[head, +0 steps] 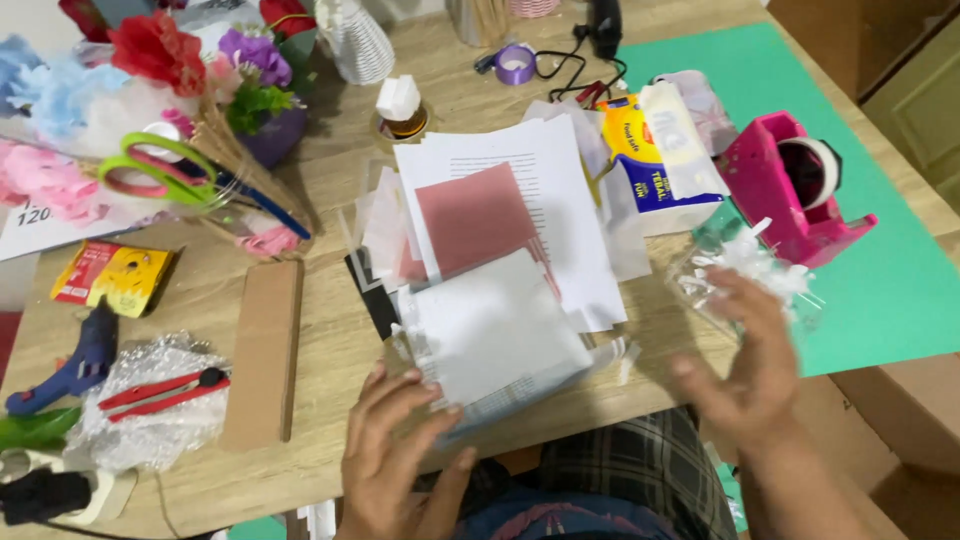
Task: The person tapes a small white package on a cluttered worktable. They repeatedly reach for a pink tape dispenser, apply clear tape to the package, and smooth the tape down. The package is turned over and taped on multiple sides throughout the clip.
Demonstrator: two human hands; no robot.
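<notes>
The person is sorting through a loose stack of paper sheets (500, 330) at the near edge of the desk (330, 340), and the step in hand looks like steadying the pile while bringing something over from the side. The left hand (400, 455) lies at about six o'clock from the stack, palm down, fingers (425, 400) spread and flat, their tips pressing on the lowest white sheet; it grips nothing, only pins. The right hand (745, 365) sits at roughly three o'clock from the pile, well apart from it, raised and blurred, its fingers loosely curled against a clear crinkly plastic bag (740, 265) with white bits inside; whether it truly grips the bag I cannot tell. Just beyond the bag, at one o'clock from that hand, stands a pink tape dispenser (795, 185) on a green mat (880, 290). Any next move, I'd judge, calls for a firm hold on that slippery bag and keeping the left hand's pressure even, since the sheets overhang the desk edge.
</notes>
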